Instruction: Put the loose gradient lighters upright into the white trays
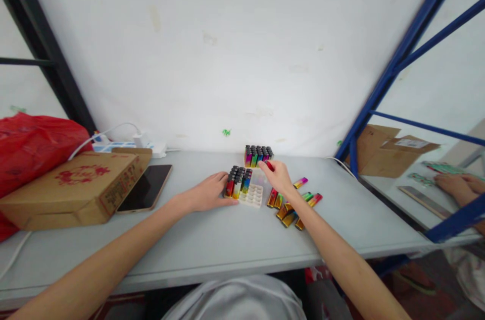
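Right hand (pixel 279 177): my thumb and fingers are pinched closed on one shiny red slender cylinder (pixel 269 165), most of it hidden by the fingers. Position: above the grey flat-topped desk (pixel 212 244), by the back block; contact with that block cannot be told.

Left hand (pixel 208 193): partly curled, thumb along the near side and fingers at the left side of a cream plastic rack with round sockets (pixel 253 197). How firmly I clasp it, I cannot tell. The rack sits around mid-desk, between the far and front edges. Upright black-topped metallic lighters (pixel 237 186), red, yellow and blue among them, fill its left and back part; sockets show bare at its near right corner.

Back block: black-topped upright multicoloured lighters (pixel 259 157), near the desk's far edge.

Loose lot: shiny gold-ended rainbow cylinders (pixel 284 211), lying at various angles right of the rack, partly beneath my forearm, nearer the front edge than the back block.

Left end of desk: brown cardboard box with red print (pixel 79 178), red plastic bag (pixel 41 148) against it, flat dark-screened tablet (pixel 151 186) at its right.
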Available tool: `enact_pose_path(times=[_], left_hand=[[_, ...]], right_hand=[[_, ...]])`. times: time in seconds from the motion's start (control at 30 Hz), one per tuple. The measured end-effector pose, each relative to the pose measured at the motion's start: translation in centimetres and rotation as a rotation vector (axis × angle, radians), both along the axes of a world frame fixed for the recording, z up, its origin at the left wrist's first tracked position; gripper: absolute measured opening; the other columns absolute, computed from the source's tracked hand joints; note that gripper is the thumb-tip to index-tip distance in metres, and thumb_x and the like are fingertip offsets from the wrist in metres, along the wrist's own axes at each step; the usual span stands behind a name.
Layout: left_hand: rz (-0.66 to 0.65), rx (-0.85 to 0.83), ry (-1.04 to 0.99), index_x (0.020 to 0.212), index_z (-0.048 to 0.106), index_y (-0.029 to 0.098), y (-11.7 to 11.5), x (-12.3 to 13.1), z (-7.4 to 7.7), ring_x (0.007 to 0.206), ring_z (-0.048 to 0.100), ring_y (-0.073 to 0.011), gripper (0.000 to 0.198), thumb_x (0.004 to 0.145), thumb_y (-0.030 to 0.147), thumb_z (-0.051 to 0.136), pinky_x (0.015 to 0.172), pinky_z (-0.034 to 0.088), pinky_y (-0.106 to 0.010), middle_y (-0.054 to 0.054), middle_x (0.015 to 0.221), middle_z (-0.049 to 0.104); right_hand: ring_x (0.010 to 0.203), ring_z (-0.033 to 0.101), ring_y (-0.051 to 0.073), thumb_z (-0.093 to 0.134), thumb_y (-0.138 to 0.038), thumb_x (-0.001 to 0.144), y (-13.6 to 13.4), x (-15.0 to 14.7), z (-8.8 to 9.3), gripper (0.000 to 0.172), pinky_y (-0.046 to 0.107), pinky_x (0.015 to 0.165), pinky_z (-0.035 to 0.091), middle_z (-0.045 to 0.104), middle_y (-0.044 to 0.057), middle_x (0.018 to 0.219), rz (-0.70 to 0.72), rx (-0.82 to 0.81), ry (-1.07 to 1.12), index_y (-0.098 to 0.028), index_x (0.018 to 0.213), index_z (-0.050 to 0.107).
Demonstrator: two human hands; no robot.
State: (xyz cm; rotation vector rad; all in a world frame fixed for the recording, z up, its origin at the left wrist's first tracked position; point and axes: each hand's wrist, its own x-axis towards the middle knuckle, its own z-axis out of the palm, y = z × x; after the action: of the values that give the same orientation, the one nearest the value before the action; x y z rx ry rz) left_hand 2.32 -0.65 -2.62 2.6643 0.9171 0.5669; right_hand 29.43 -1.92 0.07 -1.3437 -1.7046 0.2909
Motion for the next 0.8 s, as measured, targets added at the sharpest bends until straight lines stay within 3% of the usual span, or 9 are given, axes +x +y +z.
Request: enact_pose_path(times=[0.17,0.33,0.5,0.67,0.8], left_hand=[[-0.005,0.012,0.012,0.137,0.056,0.023,0.2,-0.1,-0.3,0.126,0.058,-0.0327,0.070,0.088,0.071,0.065,0.113,0.044,-0.044,-0.013,0.134,0.062],[-0.006,0.017,0.023,0.137,0.056,0.020,0.2,-0.1,-0.2,0.126,0.058,-0.0325,0.070,0.089,0.071,0.065,0.112,0.044,-0.044,-0.014,0.134,0.062],[-0.007,0.021,0.020,0.139,0.055,0.022,0.1,-0.1,-0.2,0.127,0.058,-0.0324,0.071,0.089,0.071,0.065,0.113,0.044,-0.044,-0.013,0.135,0.062],[-0.011,0.020,0.024,0.138,0.055,0.022,0.1,-0.1,-0.2,0.126,0.058,-0.0321,0.070,0.089,0.070,0.065,0.113,0.044,-0.044,-0.013,0.135,0.062],[-0.013,0.017,0.018,0.137,0.056,0.022,0.1,0.0,-0.2,0.125,0.058,-0.0321,0.068,0.088,0.068,0.067,0.112,0.044,-0.043,-0.012,0.135,0.062]], right_hand=[[0.056,0.034,0.012,0.044,-0.052,0.091,-0.5,0.4,-0.2,0.043,0.028,0.056,0.023,0.033,-0.004,0.055,0.011,0.015,-0.044,-0.024,0.060,0.034],[0.058,0.037,0.013,0.045,-0.057,0.096,-1.0,0.3,-0.3,0.047,0.028,0.058,0.027,0.037,-0.005,0.057,-0.007,0.004,-0.045,-0.024,0.064,0.035],[0.065,0.050,0.016,0.037,-0.051,0.107,-2.0,0.3,0.1,0.037,0.028,0.063,0.037,0.054,-0.003,0.070,0.156,-0.008,-0.129,-0.024,0.084,0.048],[0.084,0.056,0.020,0.038,-0.044,0.110,-3.2,0.1,1.1,0.036,0.032,0.079,0.044,0.059,0.006,0.090,0.278,0.125,-0.394,-0.022,0.088,0.055],[0.074,0.053,0.018,0.039,-0.047,0.110,-4.1,-0.2,1.7,0.039,0.030,0.070,0.039,0.058,0.002,0.080,0.313,0.091,-0.461,-0.023,0.085,0.055]])
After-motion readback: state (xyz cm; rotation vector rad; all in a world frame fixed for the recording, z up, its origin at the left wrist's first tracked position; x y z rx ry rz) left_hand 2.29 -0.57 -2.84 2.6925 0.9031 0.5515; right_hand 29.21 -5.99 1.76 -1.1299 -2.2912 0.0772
